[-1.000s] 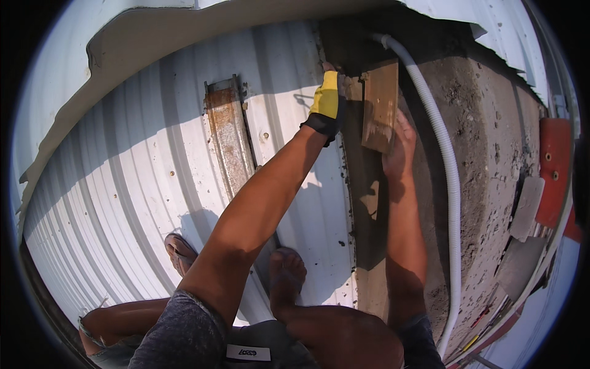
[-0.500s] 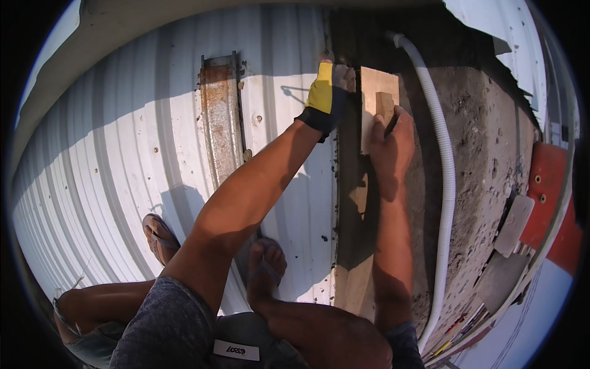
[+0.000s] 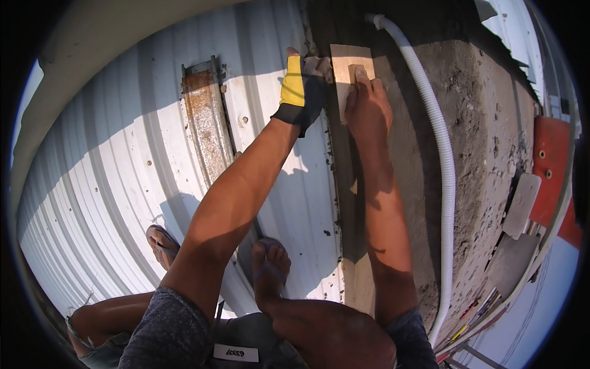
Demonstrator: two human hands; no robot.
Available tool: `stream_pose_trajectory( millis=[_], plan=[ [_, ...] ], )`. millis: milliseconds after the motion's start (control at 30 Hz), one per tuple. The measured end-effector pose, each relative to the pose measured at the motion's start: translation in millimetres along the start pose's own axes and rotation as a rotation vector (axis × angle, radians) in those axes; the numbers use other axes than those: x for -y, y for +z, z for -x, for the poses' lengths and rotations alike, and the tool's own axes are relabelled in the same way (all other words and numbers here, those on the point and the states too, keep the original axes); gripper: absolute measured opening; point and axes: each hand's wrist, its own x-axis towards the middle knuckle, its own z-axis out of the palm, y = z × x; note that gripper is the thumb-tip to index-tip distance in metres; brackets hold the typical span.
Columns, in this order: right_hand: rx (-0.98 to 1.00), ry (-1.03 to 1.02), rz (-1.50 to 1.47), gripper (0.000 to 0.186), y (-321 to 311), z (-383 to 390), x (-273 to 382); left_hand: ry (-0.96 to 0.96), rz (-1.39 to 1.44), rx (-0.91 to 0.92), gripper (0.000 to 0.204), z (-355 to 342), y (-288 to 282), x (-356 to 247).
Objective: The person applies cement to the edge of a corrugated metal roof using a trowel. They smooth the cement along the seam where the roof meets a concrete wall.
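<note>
My left hand point(image 3: 301, 92), in a yellow-and-black fingerless glove, is at the right edge of the white corrugated metal sheet point(image 3: 273, 160), closed around something greyish that I cannot make out. Just right of it, my bare right hand point(image 3: 369, 111) grips the small block handle of a flat wooden float point(image 3: 344, 61). The float lies over the dark strip of cement point(image 3: 350, 154) alongside the sheet, its face partly hidden by my fingers.
A rusty metal channel point(image 3: 206, 123) lies on the sheet left of my arm. My sandalled feet rest on the sheet. A white corrugated hose point(image 3: 445, 184) curves along the rough concrete point(image 3: 479, 154) at right. Red metal pieces point(image 3: 547, 166) and grey slabs point(image 3: 521, 203) lie beyond.
The wooden board has turned to show a paler face with its handle up, and my right hand has moved from its side onto that handle. Both hands now appear higher and left.
</note>
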Motion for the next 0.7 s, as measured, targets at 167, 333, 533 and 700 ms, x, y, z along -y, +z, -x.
stream_pose_trajectory(
  millis=[167,333,533,700],
  plan=[
    [0.087,-0.005,-0.008,0.035,-9.5,11.8,-8.8,0.012,-0.041,0.012,0.088,2.8,3.9,-3.2],
    [0.085,0.059,-0.161,0.04,-23.4,49.7,-17.9,-0.195,0.488,-0.112,0.081,7.7,16.1,-21.1],
    [-0.029,0.005,-0.082,0.036,-0.6,4.3,-9.8,0.031,-0.279,0.043,0.071,5.1,12.0,-5.7],
    [0.081,-0.004,-0.089,0.038,-5.5,9.1,-11.1,-0.018,0.075,0.035,0.066,13.5,4.3,-1.1]
  ],
)
